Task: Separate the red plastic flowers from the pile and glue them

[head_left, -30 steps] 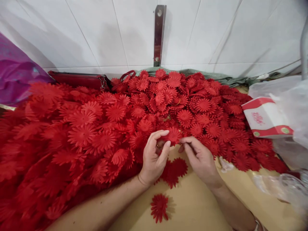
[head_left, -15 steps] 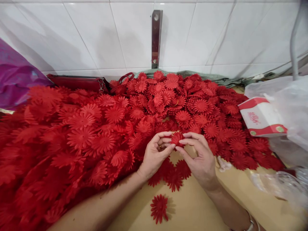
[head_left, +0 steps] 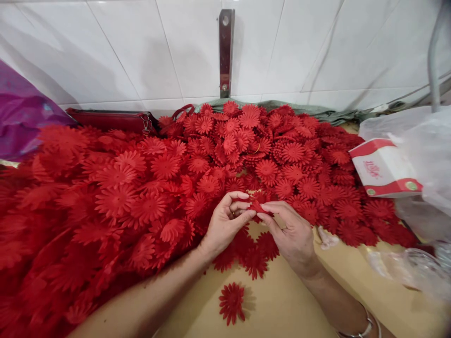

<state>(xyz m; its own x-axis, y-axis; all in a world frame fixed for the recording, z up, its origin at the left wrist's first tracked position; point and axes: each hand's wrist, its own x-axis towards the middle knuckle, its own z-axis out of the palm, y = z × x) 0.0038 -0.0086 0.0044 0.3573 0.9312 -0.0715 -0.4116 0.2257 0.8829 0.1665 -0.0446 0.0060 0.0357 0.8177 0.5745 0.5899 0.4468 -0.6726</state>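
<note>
Between my two hands is a red artificial flower (head_left: 256, 205), its petals partly covered by fingers. My left hand (head_left: 227, 223) pinches its left side with thumb and fingertips; a ring shows on one finger. On the right side, the thumb and fingers of my right hand (head_left: 291, 232) are closed on the petals. Under my hands, several loose red petal pieces (head_left: 255, 260) lie on the tan tabletop (head_left: 197, 305). Nearer to me, a single petal piece (head_left: 231, 303) lies apart.
A large heap of red flower pieces (head_left: 116, 199) fills the left, and stacked ones (head_left: 292, 152) continue behind my hands. A red-and-white box (head_left: 384, 166) with plastic bags (head_left: 437, 150) stands at right. Behind are a red purse (head_left: 109, 119), purple cloth (head_left: 24, 112) and tiled wall (head_left: 134, 51).
My right fingers have drawn closer together over the flower, and its petals now look folded between both hands. The view has shifted slightly; the heaps lie as before.
</note>
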